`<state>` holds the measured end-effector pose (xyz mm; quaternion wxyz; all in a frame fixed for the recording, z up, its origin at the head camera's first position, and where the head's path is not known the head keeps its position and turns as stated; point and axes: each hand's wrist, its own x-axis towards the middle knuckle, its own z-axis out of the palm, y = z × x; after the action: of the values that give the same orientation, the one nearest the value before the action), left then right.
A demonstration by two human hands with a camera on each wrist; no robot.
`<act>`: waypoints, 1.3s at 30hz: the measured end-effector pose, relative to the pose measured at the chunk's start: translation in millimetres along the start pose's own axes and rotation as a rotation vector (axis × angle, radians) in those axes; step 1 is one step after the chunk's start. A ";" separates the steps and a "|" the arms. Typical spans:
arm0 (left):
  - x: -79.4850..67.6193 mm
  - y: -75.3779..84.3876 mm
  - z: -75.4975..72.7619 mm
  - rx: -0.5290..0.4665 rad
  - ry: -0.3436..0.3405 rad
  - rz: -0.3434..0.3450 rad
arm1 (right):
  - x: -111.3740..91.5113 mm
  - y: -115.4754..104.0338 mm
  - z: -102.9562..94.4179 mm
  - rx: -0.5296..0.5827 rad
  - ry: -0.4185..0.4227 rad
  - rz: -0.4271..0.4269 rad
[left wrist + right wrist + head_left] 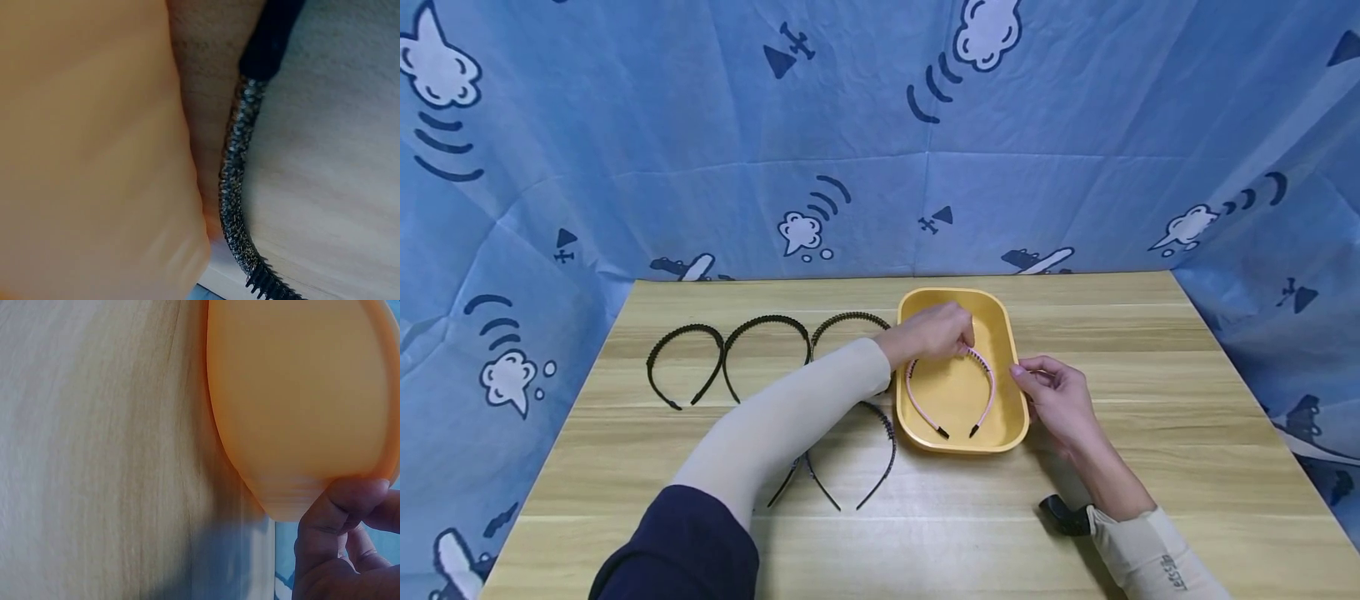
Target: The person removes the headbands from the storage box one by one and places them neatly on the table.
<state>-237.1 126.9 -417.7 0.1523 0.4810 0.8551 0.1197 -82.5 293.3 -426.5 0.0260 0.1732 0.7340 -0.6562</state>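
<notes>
A yellow plastic bin [961,447] stands right of centre on the table. My left hand [931,332] reaches into it and pinches the top of a pink headband [989,400], whose dark-tipped ends point toward me. At the bin's right side, my right hand [1057,398] holds the rim between thumb and fingers; the right wrist view shows these fingers [340,506] at the edge. Beside the bin in the left wrist view lies a black glittery headband [234,181] with small teeth.
Black headbands [687,328] [767,318] lie in a row left of the bin. Closer to me is another dark headband [891,442], partly behind my left sleeve [790,425]. Blue patterned cloth [880,125] hangs behind the wooden table [1150,375].
</notes>
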 end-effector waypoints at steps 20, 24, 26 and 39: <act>-10.1 -0.7 -8.1 -0.094 0.117 0.098 | -1.4 0.4 1.1 -0.015 0.010 -0.002; -14.2 -0.8 -12.0 -0.108 0.136 0.109 | -1.4 0.4 1.4 -0.007 0.002 -0.002; -16.4 -0.9 -14.3 -0.126 0.145 0.104 | -1.5 0.2 1.3 -0.001 -0.003 -0.001; -29.6 -3.7 -19.1 -0.175 0.246 0.161 | -1.5 -1.9 1.2 -0.028 -0.002 -0.006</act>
<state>-232.7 98.5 -397.1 0.0775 0.5145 0.8123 0.2634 -81.9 291.7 -424.5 0.0270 0.1700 0.7436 -0.6461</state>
